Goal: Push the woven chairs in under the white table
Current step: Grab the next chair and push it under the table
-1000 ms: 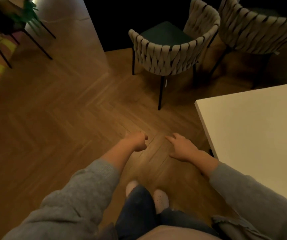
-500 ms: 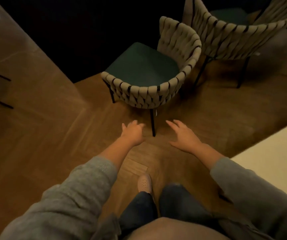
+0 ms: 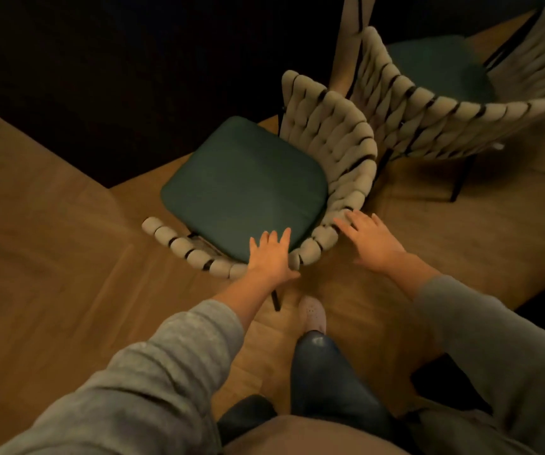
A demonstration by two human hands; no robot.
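Fingers spread and flat, a person's left hand [image 3: 269,256] reaches over the curved back rail of the near woven chair [image 3: 337,149], fingertips above the rear edge of its dark green seat cushion [image 3: 245,188], closed on nothing; whether the palm presses on the rail cannot be told. The right hand [image 3: 371,241] is likewise open, its fingertips at or just touching the padded rail where the back bends round to the side. Grey sleeves [image 3: 153,366] run back toward the camera, and one pale shoe [image 3: 312,311] stands on the herringbone wood floor [image 3: 51,257] just behind the chair's thin black rear leg. The chair stands upright in the open floor, its seat facing away toward a dark, unlit area. A second woven chair [image 3: 445,113] stands close beside it toward the upper right, the two backs nearly meeting. The white table is not visible here. Judging by the slim metal legs and padded rope weave, the chair looks light enough to slide with two hands; the weave should give under the fingers while the frame beneath stays stiff. The top of the back rail, one hand to each side of its curve, appears the soundest hold for steering it.
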